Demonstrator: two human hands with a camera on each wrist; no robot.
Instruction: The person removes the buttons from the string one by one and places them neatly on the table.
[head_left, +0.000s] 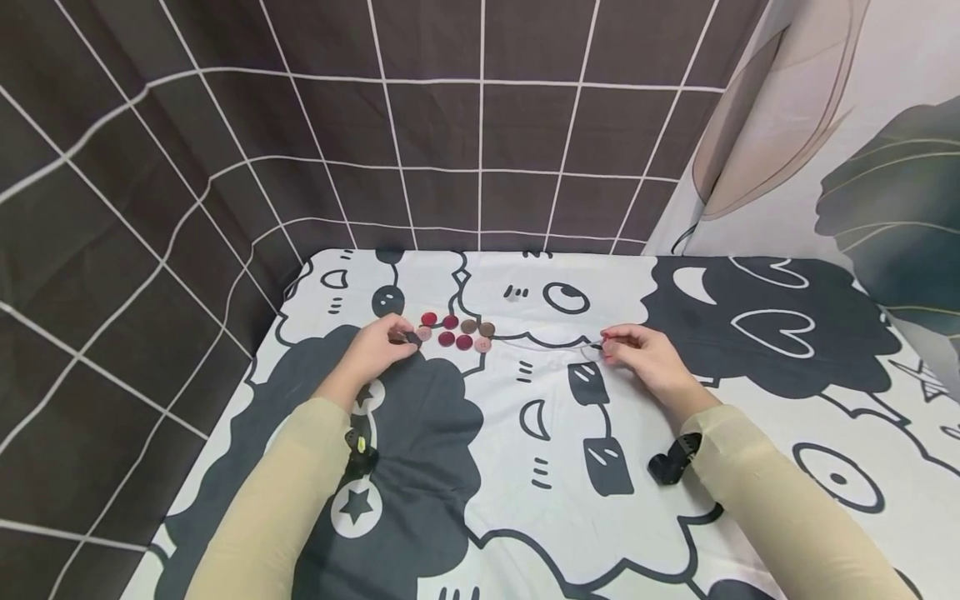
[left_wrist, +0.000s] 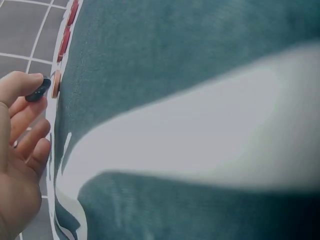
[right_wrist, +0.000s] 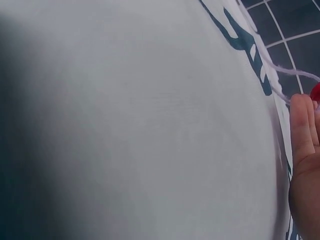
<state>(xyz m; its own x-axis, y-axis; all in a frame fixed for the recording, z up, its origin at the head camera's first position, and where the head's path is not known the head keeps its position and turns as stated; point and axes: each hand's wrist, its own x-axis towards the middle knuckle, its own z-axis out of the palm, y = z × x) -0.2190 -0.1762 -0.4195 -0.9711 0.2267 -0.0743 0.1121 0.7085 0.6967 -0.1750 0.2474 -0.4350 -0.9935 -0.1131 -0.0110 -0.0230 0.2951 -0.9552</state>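
Observation:
Between thumb and forefinger my left hand (head_left: pixel 378 346) pinches a black button (left_wrist: pixel 38 90), just beside a cluster of buttons on the cloth. Closest to it is a pink button (left_wrist: pixel 56 84). The cluster also has red buttons (head_left: pixel 447 339) and brown buttons (head_left: pixel 487 329), lying flat in two rough rows. Off to the right, my right hand (head_left: pixel 645 358) pinches a small red button (right_wrist: pixel 316 91), partly hidden by the fingers. A thin pale string (right_wrist: pixel 295 71) runs at these fingertips and stretches left over the cloth towards the buttons.
A white cloth (head_left: pixel 510 467) with dark cartoon prints covers the surface. Behind and to the left hangs a dark curtain (head_left: pixel 435 125) with a white grid. A leaf-patterned curtain (head_left: pixel 795 125) hangs at the back right. Black straps with small devices (head_left: pixel 671 460) sit on both wrists.

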